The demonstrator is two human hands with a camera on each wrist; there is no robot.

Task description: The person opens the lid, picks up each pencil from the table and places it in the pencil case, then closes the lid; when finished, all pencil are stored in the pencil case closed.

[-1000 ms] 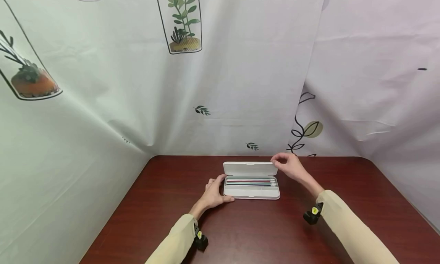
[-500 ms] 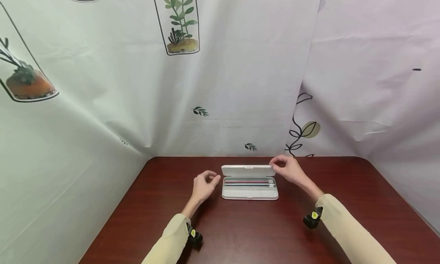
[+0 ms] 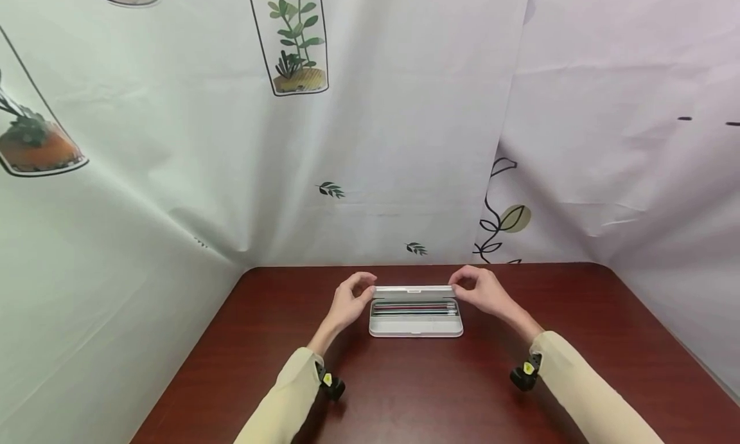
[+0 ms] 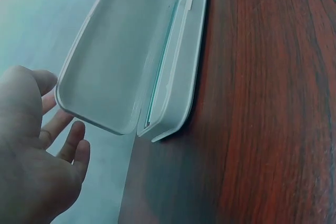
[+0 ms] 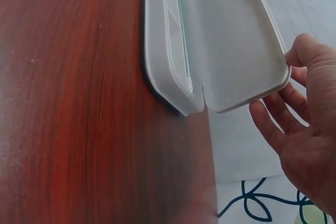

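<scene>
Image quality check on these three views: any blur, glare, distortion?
Head view: sharp, evenly lit, wide-angle bend in the backdrop edges; the white case is small. Left wrist view: close and soft, the left hand blurred, pale wash over the lid. Right wrist view: right hand soft, table grain clear, dark shadow beneath the case.

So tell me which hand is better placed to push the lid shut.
Probably right: the right hand has its thumb on the lid corner, fingers behind. The left hand is beside the other corner; contact is unclear.
</scene>
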